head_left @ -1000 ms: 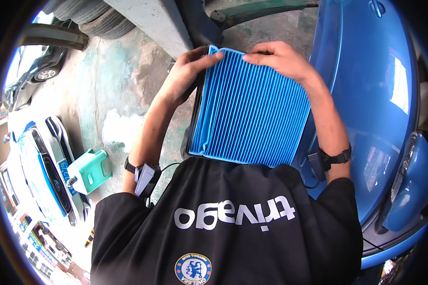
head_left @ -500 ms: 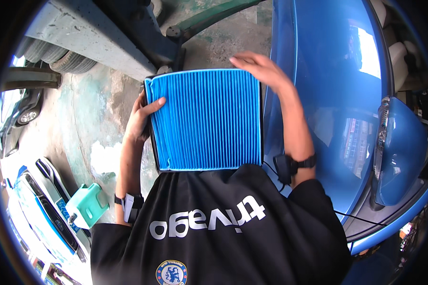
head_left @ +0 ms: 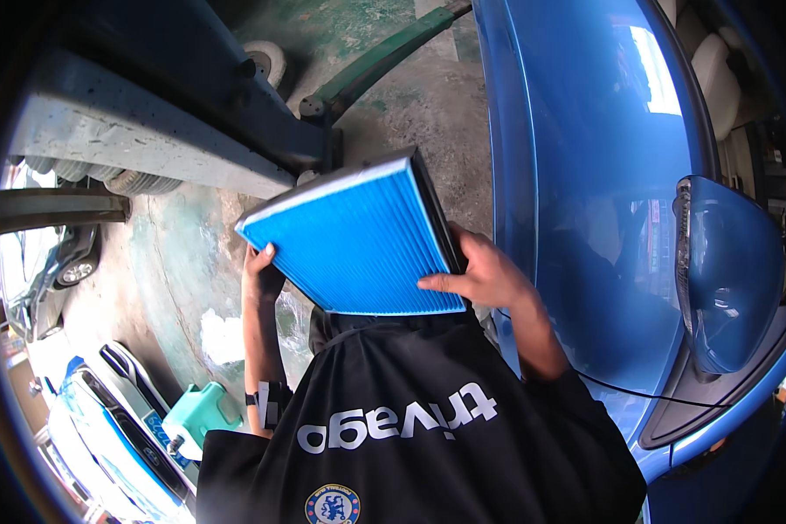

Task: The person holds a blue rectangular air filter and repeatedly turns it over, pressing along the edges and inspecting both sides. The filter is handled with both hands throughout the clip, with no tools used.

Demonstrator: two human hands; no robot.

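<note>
A pleated blue air filter (head_left: 354, 240) with a dark rim is held up in front of my chest, tilted so that its far right corner stands highest. My left hand (head_left: 260, 266) grips its left edge, the thumb lying on the blue face and the other fingers hidden behind. On the lower right side my right hand (head_left: 485, 269) is closed round the edge, its thumb over the pleats and its fingers at the back.
A blue car door (head_left: 603, 175) with a side mirror (head_left: 729, 271) stands close on my right. Ahead left are a grey lift post (head_left: 157, 122) and a green lift arm (head_left: 380, 65). A teal jug (head_left: 203, 415) and a parked car (head_left: 105, 437) are at lower left.
My right hand has come down from above the filter's far right corner and taken hold of its right edge. The filter has turned and tilted, showing its side.
</note>
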